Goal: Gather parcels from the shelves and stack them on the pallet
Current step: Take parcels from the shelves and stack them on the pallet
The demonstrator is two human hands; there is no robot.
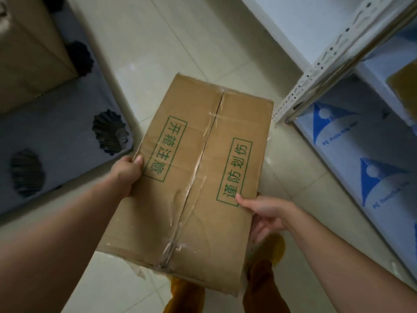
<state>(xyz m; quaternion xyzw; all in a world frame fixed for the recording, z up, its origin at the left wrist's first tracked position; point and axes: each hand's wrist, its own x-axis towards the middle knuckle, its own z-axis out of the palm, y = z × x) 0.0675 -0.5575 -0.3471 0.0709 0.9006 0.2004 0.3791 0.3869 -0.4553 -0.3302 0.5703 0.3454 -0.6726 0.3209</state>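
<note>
between the pallet and the shelving, above the pale tiled floor (158,41), a brown cardboard box (196,177) is held out in front of the person with both hands. its top faces the camera, sealed along the middle seam with clear tape that is wrinkled and lifting near the close end. two green-framed lines of printed characters run along the top, one on each flap.

the left hand (127,173) grips the box's left edge, its thumb lying over the top by the green frame and the fingers curled under, out of sight. the right hand (268,213) holds the right edge nearer the close corner, thumb pressed on top at the end of the other green frame, fingers wrapped down the side and beneath.

at the left lies a grey plastic pallet (65,132) with dark scalloped holes in its deck. a larger cardboard carton (29,53) stands on its far part, well apart from the held box.

at the right stands a white metal shelf unit (334,64) with a perforated upright. its lower shelf carries a white sheet with blue triangle logos (361,154). a brown parcel (404,91) shows at the right edge, only partly in view.

below the box, orange-brown trouser legs (259,288) show over the floor.
</note>
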